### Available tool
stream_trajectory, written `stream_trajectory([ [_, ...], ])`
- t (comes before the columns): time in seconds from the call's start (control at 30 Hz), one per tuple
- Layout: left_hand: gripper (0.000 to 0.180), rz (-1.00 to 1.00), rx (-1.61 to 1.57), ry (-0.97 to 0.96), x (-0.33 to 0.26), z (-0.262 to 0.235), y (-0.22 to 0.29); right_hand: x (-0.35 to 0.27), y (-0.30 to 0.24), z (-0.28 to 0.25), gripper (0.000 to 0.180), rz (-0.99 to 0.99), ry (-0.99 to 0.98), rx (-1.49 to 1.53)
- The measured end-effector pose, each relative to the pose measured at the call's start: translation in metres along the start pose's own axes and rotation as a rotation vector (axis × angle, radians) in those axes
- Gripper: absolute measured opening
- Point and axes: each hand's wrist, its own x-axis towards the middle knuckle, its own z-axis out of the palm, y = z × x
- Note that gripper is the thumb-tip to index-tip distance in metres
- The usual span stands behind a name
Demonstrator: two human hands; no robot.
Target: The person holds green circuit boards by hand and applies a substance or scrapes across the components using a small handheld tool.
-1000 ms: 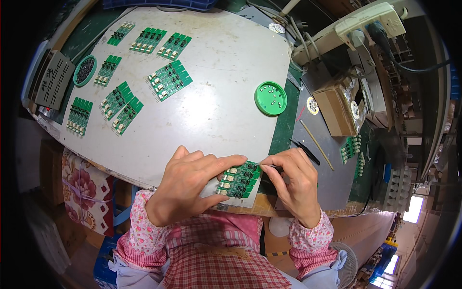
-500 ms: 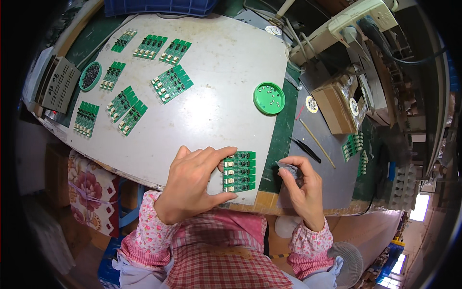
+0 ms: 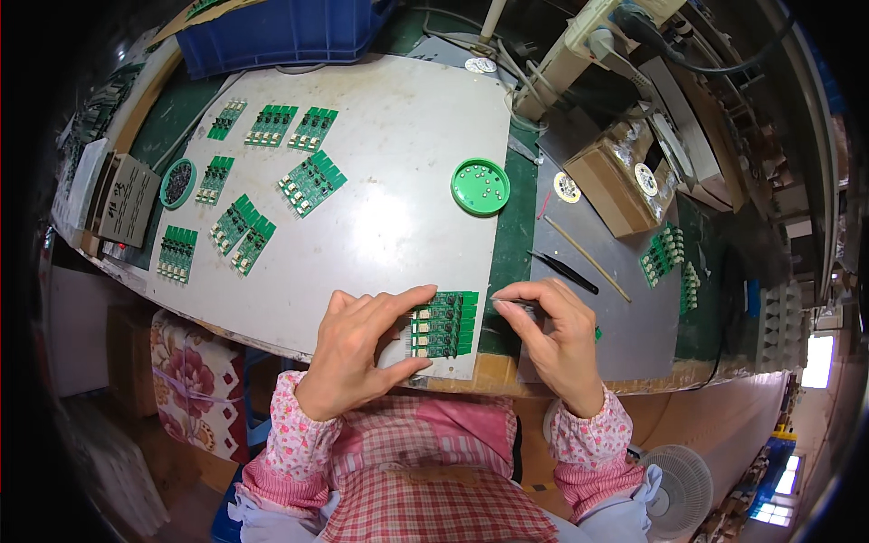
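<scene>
A green circuit board panel lies on the white worktop near its front edge, with rows of white and black parts on it. My left hand grips its left side, the forefinger at the top corner and the thumb at the bottom. Just right of the panel and apart from it is my right hand. Its thumb and forefinger pinch a small grey piece, mostly hidden by the fingers, so its kind is unclear.
Several other board panels lie at the left and back. A green dish holds small bits; a dish of black parts stands far left. Black tweezers, a thin stick and a cardboard box are right. A blue crate stands behind.
My right hand has come left toward the panel, and the grey piece shows less between its fingers. The left hand keeps its grip on the panel. The whole view has shifted a little.
</scene>
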Motion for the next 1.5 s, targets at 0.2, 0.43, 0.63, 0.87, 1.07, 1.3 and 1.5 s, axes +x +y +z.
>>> stream_trajectory([
  [0.2,0.081,0.020,-0.020,0.029,-0.001,0.000,0.000,0.020,0.001,0.005,0.011,-0.278,-0.081,-0.138],
  [0.43,0.081,0.027,-0.009,0.016,-0.001,0.000,0.000,0.026,0.004,0.006,0.016,-0.360,-0.104,-0.243],
  [0.63,0.080,0.040,-0.029,0.046,-0.001,0.000,0.000,0.029,0.000,0.005,0.017,-0.381,-0.124,-0.327],
  [0.87,0.081,0.051,-0.027,0.063,0.000,0.002,-0.001,0.029,0.000,0.005,0.017,-0.384,-0.136,-0.342],
  [1.07,0.081,0.045,-0.029,0.057,-0.001,0.002,0.000,0.028,0.001,0.005,0.018,-0.394,-0.139,-0.357],
  [1.3,0.082,0.042,-0.026,0.055,-0.001,0.003,-0.001,0.027,-0.001,0.002,0.019,-0.416,-0.136,-0.375],
  [1.5,0.083,0.026,-0.028,0.045,0.000,0.002,0.000,0.008,0.005,-0.011,0.019,-0.110,-0.085,-0.201],
])
